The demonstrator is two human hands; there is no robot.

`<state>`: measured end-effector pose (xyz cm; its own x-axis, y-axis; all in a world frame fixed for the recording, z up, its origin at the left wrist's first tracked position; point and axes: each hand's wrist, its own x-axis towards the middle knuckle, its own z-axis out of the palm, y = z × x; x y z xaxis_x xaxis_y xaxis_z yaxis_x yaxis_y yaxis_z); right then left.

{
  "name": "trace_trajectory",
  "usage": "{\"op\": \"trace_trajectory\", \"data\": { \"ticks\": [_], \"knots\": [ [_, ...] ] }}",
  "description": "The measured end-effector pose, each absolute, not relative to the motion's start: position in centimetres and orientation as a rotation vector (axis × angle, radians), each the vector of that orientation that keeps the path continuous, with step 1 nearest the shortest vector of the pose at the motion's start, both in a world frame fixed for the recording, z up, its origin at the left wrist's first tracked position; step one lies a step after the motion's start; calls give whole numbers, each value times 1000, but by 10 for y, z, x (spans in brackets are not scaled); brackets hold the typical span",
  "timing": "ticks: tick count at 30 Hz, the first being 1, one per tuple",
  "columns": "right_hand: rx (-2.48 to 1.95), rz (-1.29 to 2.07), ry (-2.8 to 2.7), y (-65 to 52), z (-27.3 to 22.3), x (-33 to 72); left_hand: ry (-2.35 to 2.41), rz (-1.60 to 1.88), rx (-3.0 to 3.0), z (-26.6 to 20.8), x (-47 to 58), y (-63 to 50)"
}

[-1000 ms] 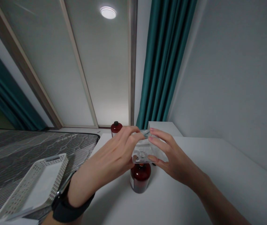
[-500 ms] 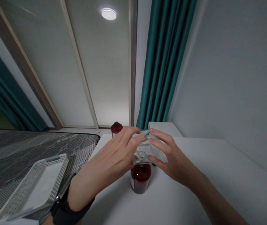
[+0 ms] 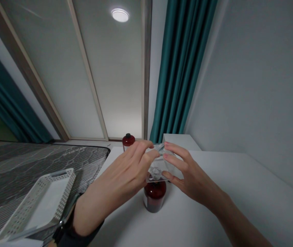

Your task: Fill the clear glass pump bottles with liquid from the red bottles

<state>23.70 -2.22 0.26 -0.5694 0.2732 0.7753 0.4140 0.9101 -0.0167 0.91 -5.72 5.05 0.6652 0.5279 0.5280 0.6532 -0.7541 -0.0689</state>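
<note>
Between my two hands is a clear plastic box-like piece (image 3: pixel 159 164) with a round ring near its lower edge. My left hand (image 3: pixel 132 164), with a dark watch on its wrist, grips its left side, fingers bent over the top. My right hand (image 3: pixel 181 166) pinches the right side with fingertips and thumb. Right below the clear piece stands an upright reddish-brown bottle (image 3: pixel 154 199); its neck is behind the plastic, and I cannot tell whether they touch. A second reddish-brown bottle (image 3: pixel 128 140) with a black cap stands farther back, partly hidden by my left hand.
The bottle below my hands stands on a white table (image 3: pixel 213 212). A white perforated basket (image 3: pixel 68 192) lies at lower left, over a grey striped surface (image 3: pixel 40 156). Behind are a white box-shaped block (image 3: pixel 181 141), a teal curtain (image 3: pixel 182 75) and frosted sliding doors (image 3: pixel 118 79).
The clear piece has tilted slightly in my hands, and its ring shows more plainly above the bottle. Both hands keep nearly the same place and grip.
</note>
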Motion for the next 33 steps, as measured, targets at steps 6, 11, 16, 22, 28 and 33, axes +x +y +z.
{"op": "trace_trajectory", "data": {
  "ticks": [6, 11, 16, 22, 28, 33],
  "knots": [
    [-515, -153, -2226, -21, 0, 238, -950, -724, -2618, 51, 10, -57],
    [-505, -147, -2210, -22, 0, 237, -968, -700, -2618, 50, 11, -57],
    [-489, -169, -2213, -22, 2, 236, -979, -662, -2622, 50, 11, -59],
    [-486, -171, -2208, -23, 2, 236, -981, -670, -2637, 53, 12, -60],
    [-470, -188, -2219, -23, 3, 236, -948, -674, -2626, 53, 12, -60],
    [-449, -199, -2222, -22, 3, 236, -953, -666, -2623, 54, 12, -60]
  ]
}}
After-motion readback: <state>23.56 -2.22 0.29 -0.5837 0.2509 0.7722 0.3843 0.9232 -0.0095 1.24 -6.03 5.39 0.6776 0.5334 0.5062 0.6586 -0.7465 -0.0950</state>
